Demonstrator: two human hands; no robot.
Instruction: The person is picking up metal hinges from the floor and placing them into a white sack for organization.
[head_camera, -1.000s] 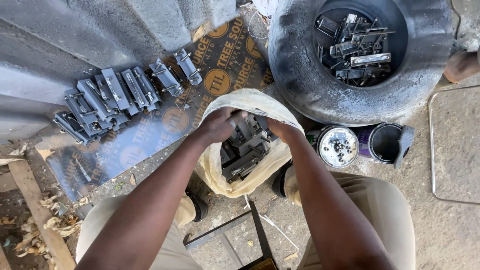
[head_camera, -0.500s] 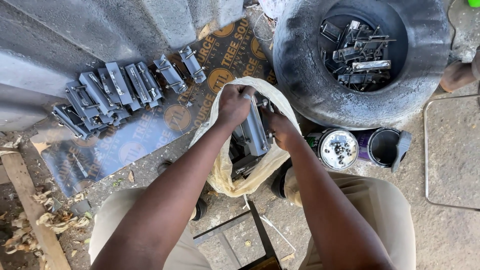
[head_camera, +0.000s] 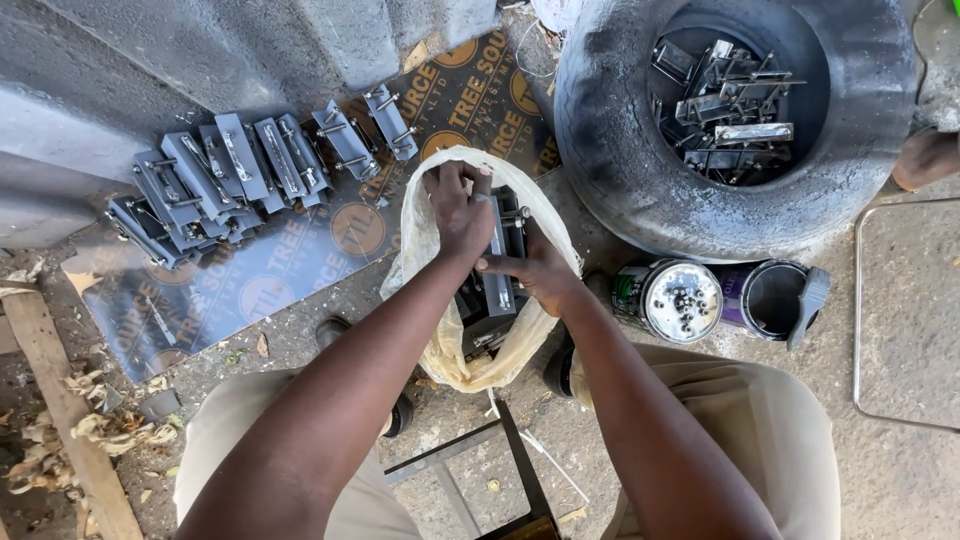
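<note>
Left hand (head_camera: 458, 212) and right hand (head_camera: 540, 275) both grip one grey metal bracket with bolts (head_camera: 503, 245), fingers closed on it, held upright in the mouth of the cream woven sack (head_camera: 425, 240) on the floor between the knees.

I have one view only, from the head camera, looking steeply down past my forearms at close range onto the sack (head_camera: 430, 240), the tyre (head_camera: 610, 130) and the ground between my knees.
</note>
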